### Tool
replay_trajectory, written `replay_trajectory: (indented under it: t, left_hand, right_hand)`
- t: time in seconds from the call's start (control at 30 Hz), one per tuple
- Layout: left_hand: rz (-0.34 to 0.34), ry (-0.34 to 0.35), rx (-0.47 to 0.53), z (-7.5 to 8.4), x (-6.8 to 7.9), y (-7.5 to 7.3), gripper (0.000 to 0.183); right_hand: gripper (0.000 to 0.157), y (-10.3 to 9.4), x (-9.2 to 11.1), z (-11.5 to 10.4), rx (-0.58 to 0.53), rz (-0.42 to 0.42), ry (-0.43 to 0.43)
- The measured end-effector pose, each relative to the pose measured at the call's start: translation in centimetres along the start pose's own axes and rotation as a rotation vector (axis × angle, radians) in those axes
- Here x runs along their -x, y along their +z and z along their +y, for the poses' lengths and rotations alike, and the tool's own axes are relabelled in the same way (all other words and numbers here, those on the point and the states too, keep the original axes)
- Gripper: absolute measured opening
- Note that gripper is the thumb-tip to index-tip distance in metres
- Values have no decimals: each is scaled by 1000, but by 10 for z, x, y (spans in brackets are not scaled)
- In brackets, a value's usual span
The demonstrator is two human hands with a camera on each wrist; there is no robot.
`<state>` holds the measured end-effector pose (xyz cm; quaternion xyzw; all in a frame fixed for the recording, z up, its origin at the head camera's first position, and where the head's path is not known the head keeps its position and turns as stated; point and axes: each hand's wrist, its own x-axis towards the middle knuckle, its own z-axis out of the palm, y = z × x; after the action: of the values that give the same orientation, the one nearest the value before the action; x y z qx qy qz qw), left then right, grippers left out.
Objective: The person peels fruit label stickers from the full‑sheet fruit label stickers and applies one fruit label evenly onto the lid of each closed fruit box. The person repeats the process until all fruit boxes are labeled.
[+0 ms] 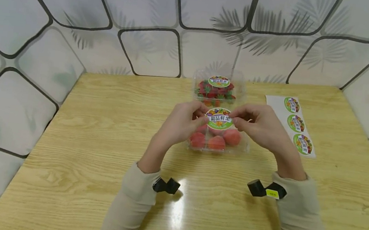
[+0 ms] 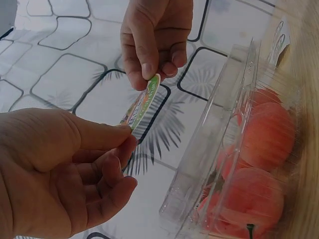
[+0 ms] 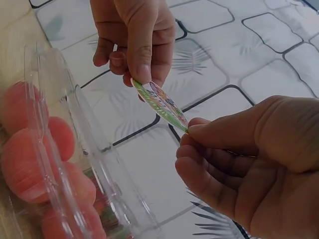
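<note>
An oval fruit sticker point(image 1: 219, 119) with white Chinese lettering and a green lower band is stretched between both hands. My left hand point(image 1: 183, 121) pinches its left end between thumb and fingers, and my right hand point(image 1: 261, 126) pinches the right end. In both wrist views the sticker is seen nearly edge-on, held above the lid and apart from it. Below it sits a clear plastic clamshell box point(image 3: 87, 109) of round pink-red fruits point(image 2: 266, 137), its lid closed. The hands and sticker hide part of that box in the head view.
Behind, a second clear box of strawberries point(image 1: 204, 89) bears a matching label point(image 1: 219, 81). To the right lies a white sheet point(image 1: 279, 105) with three more stickers. The wooden table point(image 1: 99, 139) meets a patterned backdrop point(image 1: 150, 52) at its far edge.
</note>
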<state>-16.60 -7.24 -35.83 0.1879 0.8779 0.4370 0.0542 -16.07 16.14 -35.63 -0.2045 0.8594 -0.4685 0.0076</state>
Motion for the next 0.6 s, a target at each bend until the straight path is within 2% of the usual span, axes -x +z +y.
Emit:
replay_trajectory:
  t: [0.3,0.6]
  left_hand:
    - [-25,-63,-5,-3,-5,7,14]
    - [-51,-88,4,-4,-8,13,8]
  right_hand:
    - [12,3,-5,8,27,-44,85]
    - [16,2,-6,9,-13,-86,198]
